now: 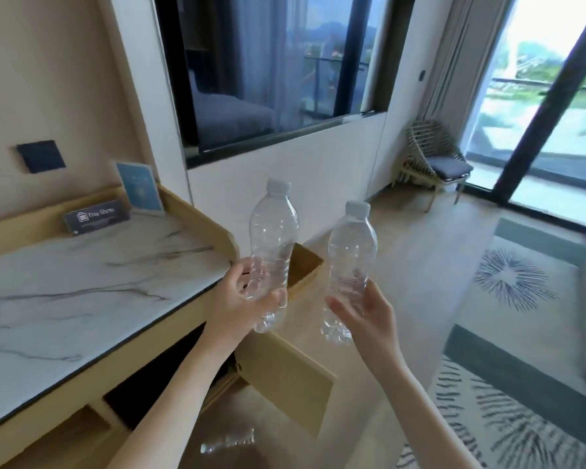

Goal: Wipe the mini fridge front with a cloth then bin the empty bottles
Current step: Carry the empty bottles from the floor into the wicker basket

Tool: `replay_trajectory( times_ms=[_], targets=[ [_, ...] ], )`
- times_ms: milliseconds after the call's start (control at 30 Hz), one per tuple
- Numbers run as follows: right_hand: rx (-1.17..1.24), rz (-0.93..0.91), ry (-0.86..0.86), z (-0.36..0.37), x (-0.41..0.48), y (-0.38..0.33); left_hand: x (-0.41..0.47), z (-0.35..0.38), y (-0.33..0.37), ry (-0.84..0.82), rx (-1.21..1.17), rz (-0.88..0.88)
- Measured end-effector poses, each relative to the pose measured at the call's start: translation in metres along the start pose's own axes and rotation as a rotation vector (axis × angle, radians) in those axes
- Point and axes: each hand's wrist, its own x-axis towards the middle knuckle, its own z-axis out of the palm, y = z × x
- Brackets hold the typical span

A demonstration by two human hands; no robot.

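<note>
My left hand (241, 299) grips the lower part of a clear empty plastic bottle (273, 238) with a white cap, held upright. My right hand (362, 316) grips the lower part of a second clear empty bottle (352, 252), also capped and upright. Both bottles hang in the air just off the right end of the marble counter (82, 286). Behind and below them stands a wooden open-topped box (305, 265) on the floor. The mini fridge front and the cloth are not in view.
Two cards (139, 189) lean at the counter's back. An open wooden cabinet door (285, 370) juts out below the counter. A wicker chair (433, 160) stands by the glass door. A patterned rug (515, 333) covers the floor to the right.
</note>
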Motion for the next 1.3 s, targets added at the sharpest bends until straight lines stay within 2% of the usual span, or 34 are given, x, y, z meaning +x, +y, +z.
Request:
replay_trajectory(
  times_ms=[200, 533, 733, 867, 1100, 1300],
  targets=[
    [-0.036, 0.08, 0.23, -0.072, -0.019, 0.015, 0.003, 0.077, -0.003, -0.227, -0.013, -0.012],
    [-0.104, 0.139, 0.405, -0.24, -0.02, 0.046, 0.015, 0.262, 0.003, -0.439, -0.056, -0.002],
    [-0.114, 0.16, 0.413, -0.351, 0.007, 0.062, 0.023, 0.384, 0.024, -0.467, -0.07, 0.006],
    [-0.124, 0.169, 0.398, -0.398, 0.036, 0.074, 0.039, 0.439, 0.029, -0.452, -0.087, -0.014],
    [-0.125, 0.182, 0.38, -0.424, 0.121, 0.119, 0.105, 0.489, -0.001, -0.356, -0.067, -0.059],
    [-0.094, 0.18, 0.313, -0.423, 0.254, 0.16, 0.218, 0.518, -0.036, -0.237, -0.059, -0.075]
  ],
)
